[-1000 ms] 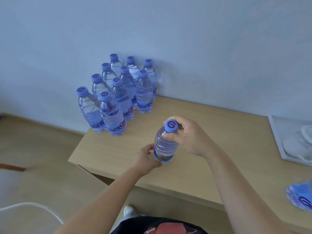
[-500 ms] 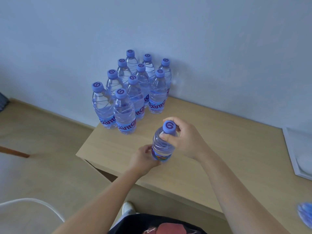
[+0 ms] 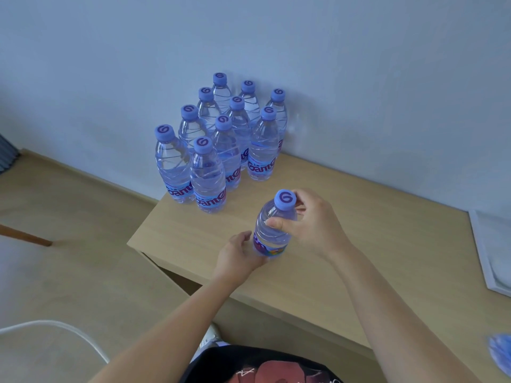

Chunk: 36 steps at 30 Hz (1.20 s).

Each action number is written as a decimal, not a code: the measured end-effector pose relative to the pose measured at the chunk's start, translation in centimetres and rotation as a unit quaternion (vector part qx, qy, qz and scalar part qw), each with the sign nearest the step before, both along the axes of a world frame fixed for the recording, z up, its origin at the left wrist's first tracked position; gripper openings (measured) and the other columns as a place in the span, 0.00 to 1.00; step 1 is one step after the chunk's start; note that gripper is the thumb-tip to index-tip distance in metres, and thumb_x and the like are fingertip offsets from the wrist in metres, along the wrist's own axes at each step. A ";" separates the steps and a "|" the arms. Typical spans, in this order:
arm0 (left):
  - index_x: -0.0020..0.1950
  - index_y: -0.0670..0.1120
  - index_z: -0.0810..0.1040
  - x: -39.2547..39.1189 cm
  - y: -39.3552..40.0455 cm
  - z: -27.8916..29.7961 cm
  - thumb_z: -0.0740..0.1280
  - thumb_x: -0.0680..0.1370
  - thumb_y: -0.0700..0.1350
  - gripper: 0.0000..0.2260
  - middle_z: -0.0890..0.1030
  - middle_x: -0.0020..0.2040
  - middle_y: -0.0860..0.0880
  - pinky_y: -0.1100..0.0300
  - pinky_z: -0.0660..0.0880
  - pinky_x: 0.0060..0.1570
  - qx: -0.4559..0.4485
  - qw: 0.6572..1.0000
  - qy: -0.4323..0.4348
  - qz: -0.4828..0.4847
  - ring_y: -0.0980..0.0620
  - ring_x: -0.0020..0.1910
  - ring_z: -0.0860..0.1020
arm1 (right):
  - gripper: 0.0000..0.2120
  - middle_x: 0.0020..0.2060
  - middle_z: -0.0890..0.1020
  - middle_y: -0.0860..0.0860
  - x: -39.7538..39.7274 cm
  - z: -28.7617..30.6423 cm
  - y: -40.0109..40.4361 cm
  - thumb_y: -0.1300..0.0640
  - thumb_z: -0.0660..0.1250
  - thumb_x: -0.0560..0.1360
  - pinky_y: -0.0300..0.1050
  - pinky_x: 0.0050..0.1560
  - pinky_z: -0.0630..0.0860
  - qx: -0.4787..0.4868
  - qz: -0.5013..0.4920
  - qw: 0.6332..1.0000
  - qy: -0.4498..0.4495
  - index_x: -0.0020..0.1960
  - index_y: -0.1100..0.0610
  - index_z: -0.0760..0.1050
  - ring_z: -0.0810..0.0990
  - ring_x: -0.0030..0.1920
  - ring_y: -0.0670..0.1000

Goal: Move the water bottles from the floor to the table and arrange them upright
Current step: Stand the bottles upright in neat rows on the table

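A clear water bottle [image 3: 272, 230] with a purple cap stands upright near the front of the light wooden table [image 3: 373, 244]. My right hand [image 3: 309, 222] grips its neck and shoulder just under the cap. My left hand [image 3: 239, 254] wraps around its base at the label. Several more bottles of the same kind [image 3: 221, 145] stand upright in a tight cluster at the table's far left corner against the wall. The held bottle is apart from that cluster, to its front right.
A white tray [image 3: 492, 252] lies at the table's right edge. Part of another blue bottle [image 3: 502, 355] shows at the bottom right corner. Wooden floor [image 3: 69, 244] lies left of the table, with a white cable [image 3: 55, 326] on it.
The view has shifted so the cluster and table sit further right in frame. Both hands keep the same hold on the bottle, which stays near the table's front.
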<state>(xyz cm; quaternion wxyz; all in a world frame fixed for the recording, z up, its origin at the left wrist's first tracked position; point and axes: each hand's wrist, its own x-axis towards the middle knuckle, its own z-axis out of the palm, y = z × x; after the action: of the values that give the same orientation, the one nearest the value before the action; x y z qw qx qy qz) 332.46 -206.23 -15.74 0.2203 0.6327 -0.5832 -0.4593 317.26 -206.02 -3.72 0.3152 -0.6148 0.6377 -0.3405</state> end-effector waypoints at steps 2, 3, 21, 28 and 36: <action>0.67 0.49 0.71 0.1 -0.2 0.0 0.76 0.66 0.49 0.31 0.75 0.60 0.52 0.65 0.66 0.51 -0.003 1.000 -0.002 -0.014 0.55 0.53 0.73 | 0.17 0.46 0.81 0.42 -0.9 0.2 -0.4 0.53 0.78 0.63 0.36 0.49 0.75 0.030 0.031 0.998 -0.037 0.44 0.40 0.73 0.79 0.47 0.44; 0.67 0.50 0.71 0.1 -0.3 0.0 0.76 0.66 0.49 0.31 0.75 0.60 0.52 0.66 0.66 0.50 -0.004 1.000 -0.005 -0.021 0.56 0.52 0.73 | 0.17 0.46 0.81 0.39 -1.3 0.4 -0.6 0.55 0.77 0.64 0.30 0.47 0.75 0.047 0.049 0.996 -0.060 0.45 0.40 0.74 0.79 0.46 0.40; 0.65 0.53 0.70 -1.2 -1.6 0.1 0.75 0.66 0.49 0.30 0.76 0.60 0.52 0.63 0.68 0.54 -0.055 0.996 0.001 -0.075 0.53 0.59 0.73 | 0.23 0.42 0.79 0.35 -1.2 -2.3 -0.2 0.54 0.79 0.61 0.29 0.44 0.73 0.008 -0.019 0.998 -0.067 0.45 0.39 0.69 0.78 0.44 0.35; 0.69 0.51 0.68 -0.2 -3.1 0.2 0.71 0.71 0.47 0.26 0.74 0.63 0.51 0.66 0.66 0.52 -0.045 0.998 -0.023 -0.042 0.54 0.58 0.73 | 0.23 0.43 0.79 0.36 -0.4 -2.0 -3.4 0.54 0.78 0.61 0.23 0.45 0.71 -0.012 -0.007 0.998 -0.057 0.48 0.40 0.71 0.76 0.43 0.31; 0.74 0.52 0.59 0.8 -6.3 1.1 0.68 0.73 0.44 0.31 0.71 0.67 0.47 0.62 0.69 0.55 -0.001 0.996 -0.042 -0.075 0.50 0.64 0.71 | 0.23 0.50 0.80 0.45 1.2 -1.2 -9.3 0.54 0.78 0.61 0.49 0.58 0.75 -0.025 -0.028 0.997 -0.069 0.52 0.50 0.72 0.79 0.52 0.48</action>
<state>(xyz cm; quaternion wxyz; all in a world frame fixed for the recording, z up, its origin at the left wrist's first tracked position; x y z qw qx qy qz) 333.30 -212.50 -14.67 0.1613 0.6060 -0.6383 -0.4464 318.44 -215.34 -4.91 0.3331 -0.5793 0.6228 -0.4070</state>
